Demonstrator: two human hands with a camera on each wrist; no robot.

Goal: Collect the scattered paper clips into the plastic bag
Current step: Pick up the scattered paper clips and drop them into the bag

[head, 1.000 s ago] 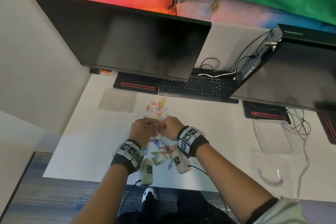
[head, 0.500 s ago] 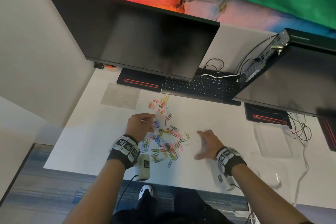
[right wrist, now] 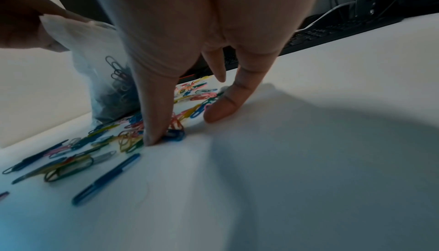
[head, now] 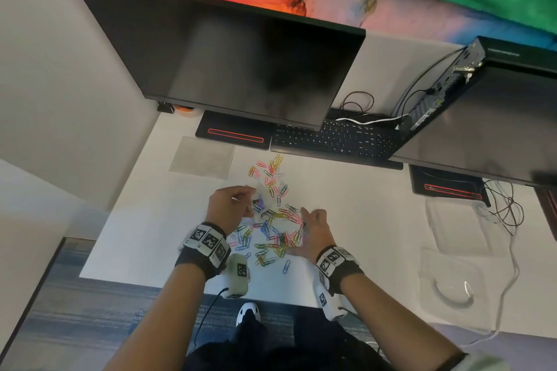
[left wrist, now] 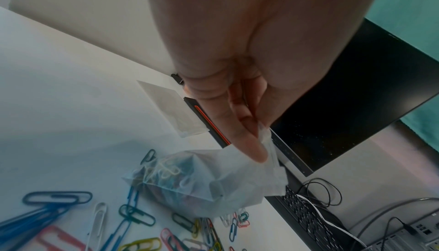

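Coloured paper clips [head: 272, 238] lie scattered across the middle of the white desk [head: 361, 214]. My left hand [head: 232, 205] pinches the rim of a small clear plastic bag [head: 261, 201], which hangs just above the desk with several clips inside [left wrist: 166, 172]. In the left wrist view, finger and thumb squeeze the bag's top edge [left wrist: 263, 142]. My right hand [head: 313, 227] is at the right edge of the pile with its fingers straight, and its fingertips [right wrist: 152, 138] press down on the clips [right wrist: 175, 133].
A second flat clear bag [head: 202, 157] lies at the back left. A keyboard [head: 334, 138], two dark monitors [head: 229, 60] and a tangle of cables [head: 500, 205] line the back. More clear plastic sheets [head: 452, 283] lie at the right. The desk's front edge is near my wrists.
My right hand left the bag, swung out to the right, then came back to the right edge of the pile. The left hand stays holding the bag.
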